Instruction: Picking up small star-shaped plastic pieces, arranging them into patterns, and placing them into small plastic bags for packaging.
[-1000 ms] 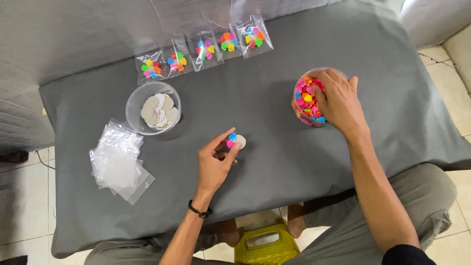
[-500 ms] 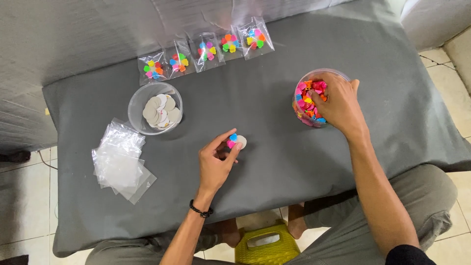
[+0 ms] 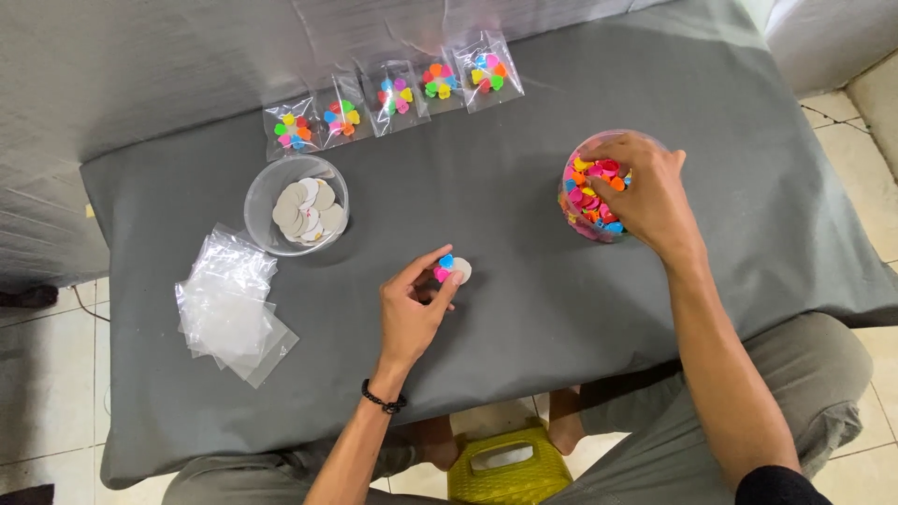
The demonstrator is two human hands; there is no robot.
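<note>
Left hand (image 3: 412,313) rests on the grey worktop (image 3: 524,234), thumb and fingers pinching a small white disc (image 3: 459,270) with blue and pink heart pieces (image 3: 443,267) stuck on it; the disc sits on the cloth near the middle. Right hand (image 3: 645,192) has its fingers curled down into a clear bowl of colourful hearts (image 3: 587,201); whether they grip a piece cannot be told. A clear bowl of white discs (image 3: 296,204) stands left of centre. A pile of empty clear bags (image 3: 229,304) lies near the left edge. Five filled bags (image 3: 393,98) are lined up along the far edge. A yellow stool (image 3: 510,468) shows under the worktop.
</note>
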